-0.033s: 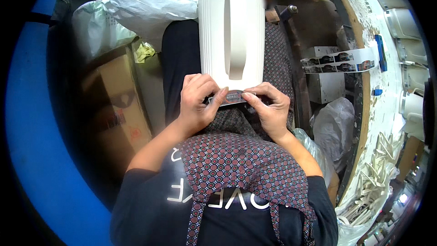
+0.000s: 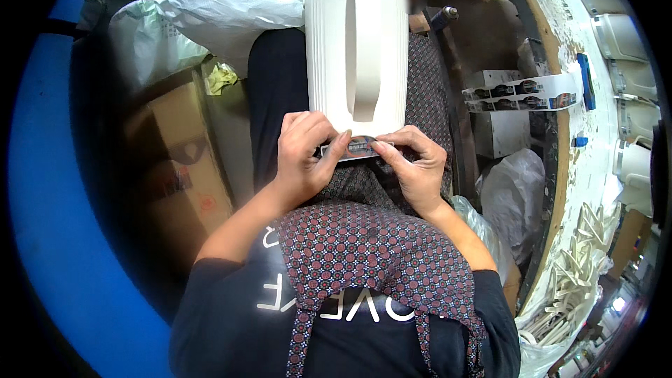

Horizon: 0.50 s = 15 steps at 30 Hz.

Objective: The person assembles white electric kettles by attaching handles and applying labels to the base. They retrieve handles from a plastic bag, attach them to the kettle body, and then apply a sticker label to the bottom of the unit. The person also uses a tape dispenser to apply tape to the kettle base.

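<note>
1. Head view, change: very little has shifted; both hands keep almost the same places. The label [image 2: 360, 145] shows its printed face slightly differently, perhaps from a small tilt.
2. Head view, hands: the left hand [image 2: 306, 148] pinches the label's left end, thumb against curled fingers; the right hand [image 2: 418, 161] pinches its right end.
3. Head view, place: the label spans the near end of the white housing [image 2: 367, 42], which lies on the lap. Whether it is stuck there I cannot tell.
4. Head view, meaning: I judge this a fine adjustment, with the label not yet released.
</note>
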{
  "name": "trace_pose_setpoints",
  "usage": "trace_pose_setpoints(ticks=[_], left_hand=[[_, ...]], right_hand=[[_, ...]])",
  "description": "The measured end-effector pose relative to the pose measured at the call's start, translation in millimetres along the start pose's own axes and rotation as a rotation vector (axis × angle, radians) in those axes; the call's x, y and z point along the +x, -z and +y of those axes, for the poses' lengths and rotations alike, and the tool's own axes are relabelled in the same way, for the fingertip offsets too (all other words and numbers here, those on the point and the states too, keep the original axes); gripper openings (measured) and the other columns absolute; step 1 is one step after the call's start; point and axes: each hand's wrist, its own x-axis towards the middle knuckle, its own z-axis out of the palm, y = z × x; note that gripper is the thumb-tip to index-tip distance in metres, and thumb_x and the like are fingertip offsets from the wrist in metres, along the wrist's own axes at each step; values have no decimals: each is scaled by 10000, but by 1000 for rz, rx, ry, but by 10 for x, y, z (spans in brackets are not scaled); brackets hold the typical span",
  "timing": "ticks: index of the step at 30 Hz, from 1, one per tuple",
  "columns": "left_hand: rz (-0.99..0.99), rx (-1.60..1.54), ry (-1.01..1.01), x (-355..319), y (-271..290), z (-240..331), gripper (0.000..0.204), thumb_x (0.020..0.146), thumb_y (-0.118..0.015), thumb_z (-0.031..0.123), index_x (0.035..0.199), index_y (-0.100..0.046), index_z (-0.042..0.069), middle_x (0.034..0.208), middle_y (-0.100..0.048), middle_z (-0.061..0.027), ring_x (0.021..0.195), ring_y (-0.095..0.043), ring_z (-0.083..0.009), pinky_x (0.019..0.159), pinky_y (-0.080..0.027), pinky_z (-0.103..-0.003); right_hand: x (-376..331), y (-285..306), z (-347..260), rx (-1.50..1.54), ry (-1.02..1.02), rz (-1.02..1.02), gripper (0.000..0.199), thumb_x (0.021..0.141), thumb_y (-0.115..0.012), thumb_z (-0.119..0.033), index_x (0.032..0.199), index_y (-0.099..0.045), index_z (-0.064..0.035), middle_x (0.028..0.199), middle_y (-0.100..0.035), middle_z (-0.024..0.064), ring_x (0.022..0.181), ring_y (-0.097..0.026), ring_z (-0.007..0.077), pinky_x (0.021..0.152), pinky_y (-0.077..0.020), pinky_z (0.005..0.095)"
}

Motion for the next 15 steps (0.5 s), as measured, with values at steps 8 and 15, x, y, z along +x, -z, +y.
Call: trace_pose_setpoints(ticks=[8,15], left_hand=[[-26,252,-103,113,-43,26,192,777,-726,74,694,-554,64,641,-518,-38,554,-485,-225,650,-361,-350],[-26,265,-124,109,-48,66,202,759,-736,74,689,-548,58,624,-486,-48,560,-483,-232,658,-366,-352]], right_hand=[[0,8,-12,-49,-33,65,97,785,-772,-51,858,-716,-20,744,-625,11,638,-511,60,576,-401,210],[-8,34,-42,-81,21,59,104,774,-776,-35,856,-713,-23,739,-622,15,624,-507,64,572,-401,207]])
